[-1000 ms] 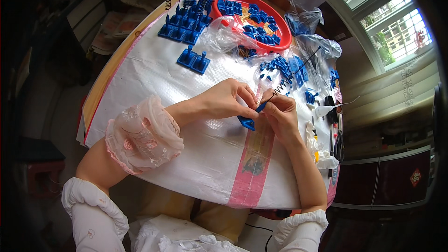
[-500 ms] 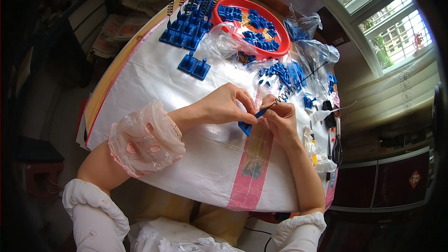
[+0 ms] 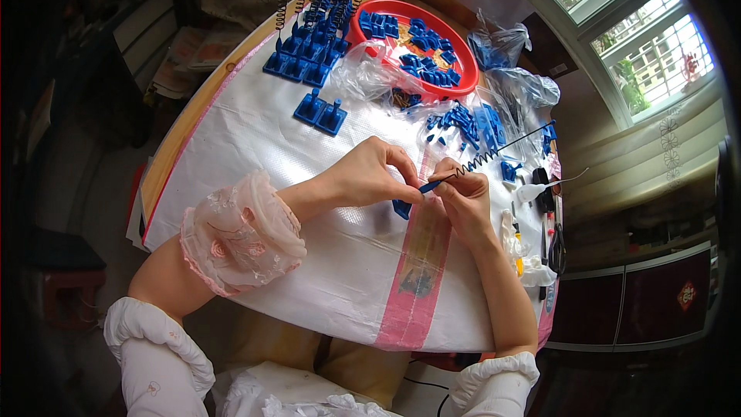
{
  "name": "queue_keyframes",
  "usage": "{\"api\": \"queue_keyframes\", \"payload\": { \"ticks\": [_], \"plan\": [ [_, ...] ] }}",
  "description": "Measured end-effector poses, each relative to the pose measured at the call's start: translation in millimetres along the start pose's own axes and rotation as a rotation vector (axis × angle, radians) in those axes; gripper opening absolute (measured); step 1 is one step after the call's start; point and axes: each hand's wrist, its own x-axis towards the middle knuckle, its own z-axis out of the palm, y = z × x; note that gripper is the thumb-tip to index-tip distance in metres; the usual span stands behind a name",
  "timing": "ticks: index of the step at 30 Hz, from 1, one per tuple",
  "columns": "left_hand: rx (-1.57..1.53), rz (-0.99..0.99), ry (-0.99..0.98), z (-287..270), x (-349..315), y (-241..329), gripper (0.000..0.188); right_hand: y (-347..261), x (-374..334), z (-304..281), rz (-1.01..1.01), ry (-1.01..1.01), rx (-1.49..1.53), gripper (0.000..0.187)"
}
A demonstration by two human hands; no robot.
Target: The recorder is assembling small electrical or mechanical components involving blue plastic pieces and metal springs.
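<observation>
Over the middle of the table, my left hand [image 3: 378, 174] is closed on a small blue plastic base [image 3: 401, 208], whose lower corner shows beneath the fingers. A short blue peg [image 3: 430, 185] points from it toward my other hand. My right hand [image 3: 465, 197] pinches a black coiled wire [image 3: 482, 159] close to the peg. The wire's coil and straight end slant up to the right, past the fingers. Whether the wire's near end sits inside the peg is hidden by my fingertips.
Two blue bases with pegs [image 3: 319, 113] stand ahead; behind them are several fitted with upright coiled wires [image 3: 309, 50]. A red tray [image 3: 472, 69] holds blue parts. Loose blue pegs [image 3: 461, 121], plastic bags [image 3: 525, 85], a white nozzle bottle [image 3: 530, 191] and tools lie along the right.
The wire's free end has swung lower and further right. The blue base has tilted and shifted slightly to the left, with both hands staying nearly in place.
</observation>
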Motion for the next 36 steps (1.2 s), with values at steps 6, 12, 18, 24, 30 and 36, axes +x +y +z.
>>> {"api": "queue_keyframes", "payload": {
  "ticks": [6, 12, 18, 24, 30, 36],
  "plan": [
    [-0.003, -0.041, 0.002, -0.9, -0.8, 4.8, 0.019, -1.4, 1.1, 0.1, -0.008, -0.002, -0.011, 0.014],
    [-0.029, -0.086, -0.027, -0.4, 0.2, 4.2, 0.016, 4.0, 1.9, 1.7, -0.038, 0.056, -0.044, 0.01],
    [-0.031, -0.017, -0.032, 0.0, 0.5, -1.5, 0.023, 3.1, 1.4, 2.8, -0.002, 0.07, -0.024, 0.007],
    [0.004, 0.0, -0.08, 0.3, 0.9, -2.4, 0.025, 0.9, 0.6, 3.3, -0.013, 0.085, -0.046, 0.004],
    [0.074, -0.047, -0.155, -1.2, -0.3, 2.7, 0.021, 0.3, 1.7, 5.0, -0.038, 0.067, -0.048, 0.002],
    [0.055, -0.013, -0.174, -2.1, -2.4, 3.5, 0.022, -7.0, 2.0, 15.5, -0.041, 0.051, -0.035, 0.004]
  ]
}}
